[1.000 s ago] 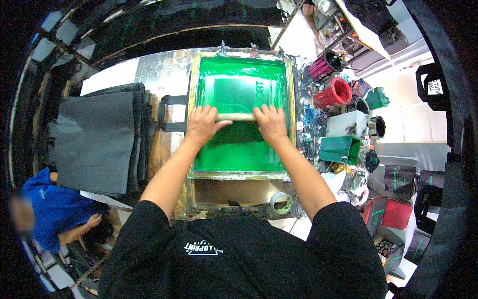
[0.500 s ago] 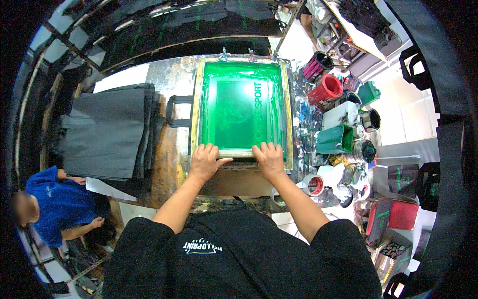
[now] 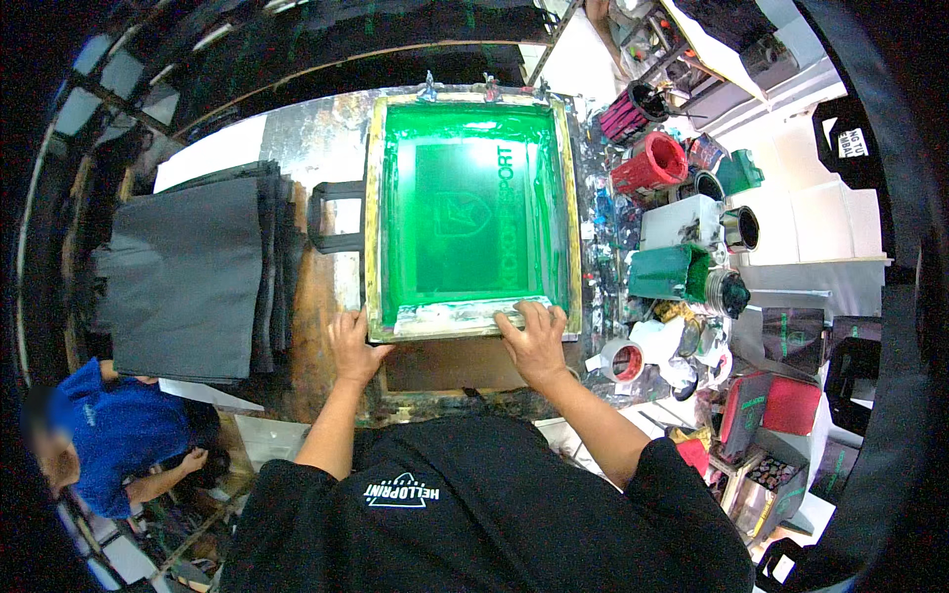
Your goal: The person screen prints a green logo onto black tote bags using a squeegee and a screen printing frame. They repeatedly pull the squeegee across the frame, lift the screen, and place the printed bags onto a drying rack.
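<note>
A wooden screen-printing frame (image 3: 374,198) with green mesh (image 3: 474,217) lies flat on the stained print table. A squeegee (image 3: 455,316) smeared with pale ink rests across the mesh at the near rail. My left hand (image 3: 354,341) grips the frame's near left corner. My right hand (image 3: 534,341) is closed over the near rail at the right, fingers by the squeegee's end. Black bag handles (image 3: 331,217) stick out from under the frame's left side.
A stack of dark grey bags (image 3: 188,267) lies left of the frame. On the right stand a red tub (image 3: 652,163), a white box (image 3: 682,222), a green can (image 3: 667,272) and a tape roll (image 3: 623,361). A person in blue (image 3: 109,435) crouches at lower left.
Both hands pulled the squeegee from mid-screen to the near rail, then left it there and took hold of the frame's near edge.
</note>
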Motion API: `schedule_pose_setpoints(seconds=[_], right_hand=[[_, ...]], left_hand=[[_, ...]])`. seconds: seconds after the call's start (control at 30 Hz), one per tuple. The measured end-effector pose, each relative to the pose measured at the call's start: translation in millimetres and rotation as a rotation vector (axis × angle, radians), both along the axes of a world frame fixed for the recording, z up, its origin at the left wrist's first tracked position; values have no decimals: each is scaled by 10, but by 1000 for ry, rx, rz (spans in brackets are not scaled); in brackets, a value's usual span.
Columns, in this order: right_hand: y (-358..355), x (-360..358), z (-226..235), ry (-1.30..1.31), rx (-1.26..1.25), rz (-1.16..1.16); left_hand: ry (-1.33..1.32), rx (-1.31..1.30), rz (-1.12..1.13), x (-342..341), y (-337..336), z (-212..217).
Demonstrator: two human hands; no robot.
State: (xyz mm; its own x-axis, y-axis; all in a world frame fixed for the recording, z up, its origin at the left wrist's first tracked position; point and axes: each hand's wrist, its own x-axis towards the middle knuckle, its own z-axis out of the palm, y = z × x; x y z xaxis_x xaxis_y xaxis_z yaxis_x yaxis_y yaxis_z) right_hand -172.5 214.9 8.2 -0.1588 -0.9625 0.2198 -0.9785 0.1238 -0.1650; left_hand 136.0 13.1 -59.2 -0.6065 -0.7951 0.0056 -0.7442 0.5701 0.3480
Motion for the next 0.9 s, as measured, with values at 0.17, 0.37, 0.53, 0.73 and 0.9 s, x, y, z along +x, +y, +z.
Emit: schedule_pose_setpoints(seconds=[0.17,0.37,0.53,0.73,0.9], right_hand=[[-67,28,258,13,51,-58],[-329,-115,1120,13,-33,-53],[-825,-467,1953,178,-322,-68],[-1765,-934,2752,280,-584,-43],[-1845,-1013,2894,263,-556,-67]], left_hand=[[190,-131,-5,39,52,56],[588,266,143,-23,77,592],[860,40,156,-677,-216,1929],[963,-322,52,-1127,-857,2176],[362,103,266,-855,-654,909]])
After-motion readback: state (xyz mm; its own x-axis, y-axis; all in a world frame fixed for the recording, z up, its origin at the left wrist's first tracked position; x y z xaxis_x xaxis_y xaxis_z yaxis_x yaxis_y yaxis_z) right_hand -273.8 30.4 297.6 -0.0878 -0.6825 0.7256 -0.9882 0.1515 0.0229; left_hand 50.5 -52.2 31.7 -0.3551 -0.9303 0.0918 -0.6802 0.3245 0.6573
